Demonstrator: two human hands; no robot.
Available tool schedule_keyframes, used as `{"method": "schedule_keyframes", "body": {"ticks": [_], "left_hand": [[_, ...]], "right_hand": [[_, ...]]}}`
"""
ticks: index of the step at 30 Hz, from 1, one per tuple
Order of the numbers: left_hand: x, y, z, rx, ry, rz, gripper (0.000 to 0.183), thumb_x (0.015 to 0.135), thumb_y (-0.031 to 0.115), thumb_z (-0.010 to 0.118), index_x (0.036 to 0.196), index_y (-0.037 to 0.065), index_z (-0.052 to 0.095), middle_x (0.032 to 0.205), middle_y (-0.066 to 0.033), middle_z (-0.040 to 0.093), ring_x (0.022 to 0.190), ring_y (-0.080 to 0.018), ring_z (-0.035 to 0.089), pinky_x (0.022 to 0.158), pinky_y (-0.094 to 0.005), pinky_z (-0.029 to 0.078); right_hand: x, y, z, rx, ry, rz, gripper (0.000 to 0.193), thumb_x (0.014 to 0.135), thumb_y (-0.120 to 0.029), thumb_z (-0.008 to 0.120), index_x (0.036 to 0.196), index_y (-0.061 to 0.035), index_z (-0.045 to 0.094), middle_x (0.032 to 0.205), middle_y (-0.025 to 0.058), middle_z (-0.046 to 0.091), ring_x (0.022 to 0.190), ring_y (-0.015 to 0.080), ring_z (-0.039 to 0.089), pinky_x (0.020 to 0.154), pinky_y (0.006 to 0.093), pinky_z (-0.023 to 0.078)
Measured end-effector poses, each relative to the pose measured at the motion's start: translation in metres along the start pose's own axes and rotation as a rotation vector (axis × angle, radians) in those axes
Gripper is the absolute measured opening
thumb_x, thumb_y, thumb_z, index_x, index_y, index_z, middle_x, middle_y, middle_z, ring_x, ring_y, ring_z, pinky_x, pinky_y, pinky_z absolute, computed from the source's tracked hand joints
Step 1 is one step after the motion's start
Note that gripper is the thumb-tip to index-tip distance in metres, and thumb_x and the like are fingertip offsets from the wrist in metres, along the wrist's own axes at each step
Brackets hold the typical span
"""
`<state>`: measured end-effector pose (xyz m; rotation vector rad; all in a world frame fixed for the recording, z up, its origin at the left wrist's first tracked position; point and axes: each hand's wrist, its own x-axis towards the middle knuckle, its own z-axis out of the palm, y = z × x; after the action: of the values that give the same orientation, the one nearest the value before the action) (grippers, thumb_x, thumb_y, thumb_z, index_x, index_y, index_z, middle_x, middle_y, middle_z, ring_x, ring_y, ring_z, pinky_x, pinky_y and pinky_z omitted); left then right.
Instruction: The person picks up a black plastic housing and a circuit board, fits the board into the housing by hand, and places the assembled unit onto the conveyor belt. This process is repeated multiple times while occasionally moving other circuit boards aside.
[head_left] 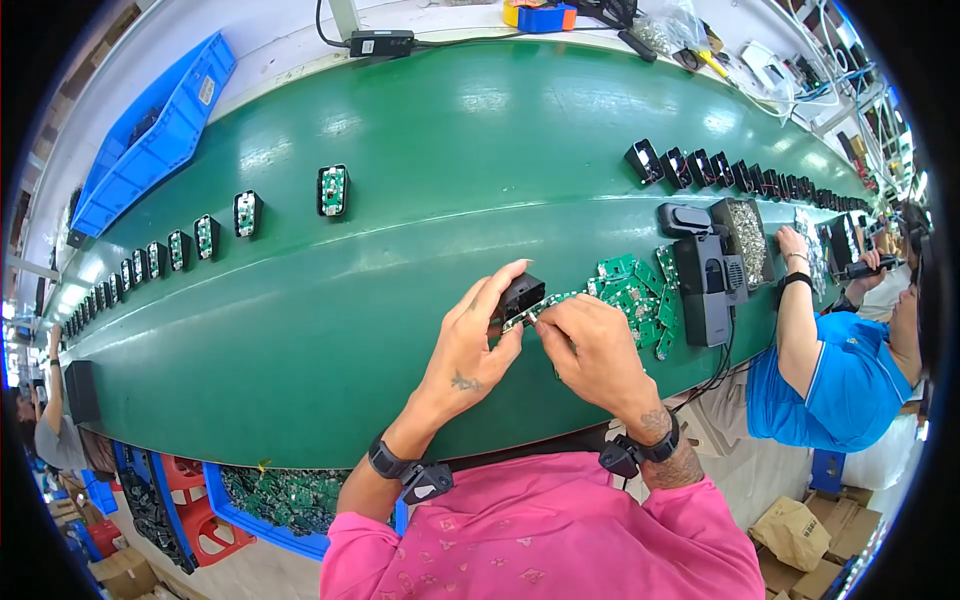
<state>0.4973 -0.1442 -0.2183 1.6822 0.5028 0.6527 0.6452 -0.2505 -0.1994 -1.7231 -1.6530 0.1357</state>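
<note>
My left hand (466,348) is closed around a small black plastic housing (523,292), held just above the green belt (300,330). At the housing's near edge is a small green circuit board (514,322), pinched by the fingertips of my right hand (598,352). The board's far end is partly hidden by my fingers. Right beside my right hand lies a loose heap of green circuit boards (640,300). Farther off to the left stands a black housing with a green board in it (333,190).
More board-filled housings (206,237) line up leftward. Black housings with wires (645,161) form a row at far right. A black device (704,290) and a box of small metal parts (744,240) stand right. A blue-shirted co-worker (835,375) works there. A blue bin (150,135) sits far left.
</note>
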Motion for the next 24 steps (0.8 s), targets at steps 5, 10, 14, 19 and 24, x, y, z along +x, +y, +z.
{"method": "schedule_keyframes", "body": {"ticks": [5, 10, 14, 19, 24], "left_hand": [[0.000, -0.007, 0.000, 0.121, -0.058, 0.055, 0.065, 0.081, -0.006, 0.060, 0.143, 0.007, 0.046, 0.113, -0.0176, 0.058, 0.091, -0.0285, 0.063, 0.075, -0.0357, 0.052], [-0.002, -0.007, 0.008, 0.167, 0.005, 0.006, 0.064, 0.083, -0.010, 0.060, 0.143, 0.006, 0.046, 0.122, -0.0134, 0.058, 0.106, -0.0213, 0.064, 0.089, -0.0335, 0.057], [-0.001, -0.011, 0.008, 0.099, 0.019, -0.085, 0.064, 0.085, -0.010, 0.060, 0.145, 0.006, 0.044, 0.124, -0.0138, 0.057, 0.106, -0.0196, 0.063, 0.088, -0.0320, 0.057], [0.004, -0.004, -0.004, -0.586, -0.049, -0.295, 0.066, 0.093, 0.007, 0.062, 0.151, 0.008, 0.031, 0.128, -0.0167, 0.055, 0.093, -0.0232, 0.069, 0.077, -0.0287, 0.060], [0.007, -0.004, -0.010, -0.760, -0.251, -0.386, 0.062, 0.095, 0.014, 0.063, 0.149, 0.009, 0.032, 0.118, -0.0167, 0.059, 0.078, -0.0260, 0.071, 0.068, -0.0318, 0.062]], "right_hand": [[0.001, -0.001, -0.002, -0.066, -0.122, -0.001, 0.006, 0.082, -0.002, 0.066, 0.082, -0.0010, 0.061, 0.072, 0.0129, 0.060, 0.068, 0.0325, 0.059, 0.062, 0.0433, 0.046], [0.000, 0.004, 0.009, -0.111, -0.088, -0.006, 0.006, 0.082, -0.001, 0.065, 0.080, -0.0007, 0.059, 0.072, 0.0133, 0.059, 0.069, 0.0330, 0.058, 0.062, 0.0446, 0.046], [0.000, 0.006, 0.021, -0.136, -0.062, 0.016, 0.002, 0.085, -0.001, 0.063, 0.086, -0.0001, 0.061, 0.074, 0.0148, 0.060, 0.072, 0.0340, 0.059, 0.063, 0.0435, 0.047], [0.000, 0.004, -0.001, 0.001, 0.086, 0.074, 0.011, 0.090, -0.001, 0.061, 0.100, -0.0003, 0.065, 0.082, 0.0140, 0.063, 0.076, 0.0299, 0.061, 0.067, 0.0382, 0.048], [0.001, 0.017, -0.022, 0.132, -0.007, -0.098, 0.039, 0.080, 0.006, 0.067, 0.117, -0.0050, 0.068, 0.091, 0.0084, 0.063, 0.080, 0.0256, 0.061, 0.071, 0.0363, 0.049]]}}
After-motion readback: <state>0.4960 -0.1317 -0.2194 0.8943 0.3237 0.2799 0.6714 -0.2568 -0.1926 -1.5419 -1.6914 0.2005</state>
